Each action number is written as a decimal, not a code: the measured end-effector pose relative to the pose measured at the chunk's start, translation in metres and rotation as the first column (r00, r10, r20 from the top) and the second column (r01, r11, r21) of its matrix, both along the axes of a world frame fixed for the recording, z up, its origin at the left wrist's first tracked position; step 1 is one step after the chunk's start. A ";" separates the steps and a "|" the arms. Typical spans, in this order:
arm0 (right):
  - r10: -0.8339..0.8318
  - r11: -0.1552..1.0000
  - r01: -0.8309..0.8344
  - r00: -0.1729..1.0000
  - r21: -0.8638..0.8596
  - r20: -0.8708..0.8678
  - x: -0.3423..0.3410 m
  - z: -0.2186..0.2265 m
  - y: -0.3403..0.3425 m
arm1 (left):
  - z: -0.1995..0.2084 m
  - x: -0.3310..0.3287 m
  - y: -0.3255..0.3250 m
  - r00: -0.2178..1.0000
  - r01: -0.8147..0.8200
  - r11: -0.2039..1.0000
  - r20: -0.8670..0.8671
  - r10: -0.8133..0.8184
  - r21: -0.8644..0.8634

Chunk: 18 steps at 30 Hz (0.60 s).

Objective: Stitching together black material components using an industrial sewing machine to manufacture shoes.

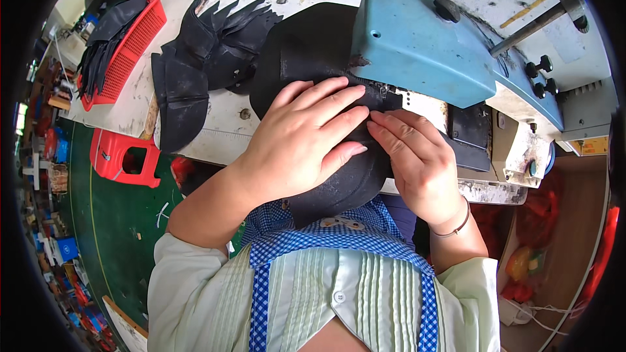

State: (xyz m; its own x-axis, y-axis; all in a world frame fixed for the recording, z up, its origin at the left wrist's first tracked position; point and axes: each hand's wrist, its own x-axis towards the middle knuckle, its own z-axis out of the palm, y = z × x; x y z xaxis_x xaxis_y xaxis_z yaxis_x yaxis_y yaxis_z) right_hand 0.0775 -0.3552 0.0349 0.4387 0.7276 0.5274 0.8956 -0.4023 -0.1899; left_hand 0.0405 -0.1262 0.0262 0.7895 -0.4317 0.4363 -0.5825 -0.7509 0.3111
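Observation:
A large black leather-like piece (303,49) lies on the white work table, one edge under the head of a blue machine (424,39). It hangs over the table's near edge toward my lap. My left hand (306,133) rests flat on it, fingers stretched out and somewhat spread. Close by on the right, my right hand (417,156) has its fingers pressed together on the piece's edge, just in front of the machine's working point. Its thumb is hidden underneath. Small metal parts (385,89) show at the working point, partly covered by the machine head.
More black cut pieces (218,42) lie overlapping on the table at left. A red basket (140,45) beyond them holds similar pieces. Below stands a red plastic stool (124,156) on the green floor (117,221). Knobs (540,75) stick out of the machine's right side.

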 end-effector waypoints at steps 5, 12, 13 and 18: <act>-0.011 0.999 0.012 0.999 0.031 -0.033 0.005 -0.003 0.001 | 0.004 0.008 -0.001 1.000 -0.009 1.000 0.009 0.009 -0.012; -0.083 0.990 0.096 0.989 0.106 -0.119 0.006 -0.003 0.004 | 0.006 0.016 -0.005 1.000 -0.016 1.000 -0.003 0.016 -0.008; -0.085 0.989 0.098 0.989 0.106 -0.121 0.006 -0.003 0.004 | 0.006 0.016 -0.005 1.000 -0.018 1.000 0.003 0.018 -0.007; -0.110 0.985 0.125 0.986 0.117 -0.126 0.007 -0.003 0.004 | 0.007 0.019 -0.008 0.999 -0.042 0.999 0.001 0.042 0.010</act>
State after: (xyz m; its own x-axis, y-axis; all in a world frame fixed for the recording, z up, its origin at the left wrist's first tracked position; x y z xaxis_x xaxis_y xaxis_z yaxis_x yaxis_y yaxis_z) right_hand 0.0843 -0.3510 0.0315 0.5825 0.5993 0.5492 0.8113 -0.4703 -0.3472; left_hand 0.0594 -0.1342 0.0333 0.8067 -0.4026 0.4326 -0.5508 -0.7774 0.3036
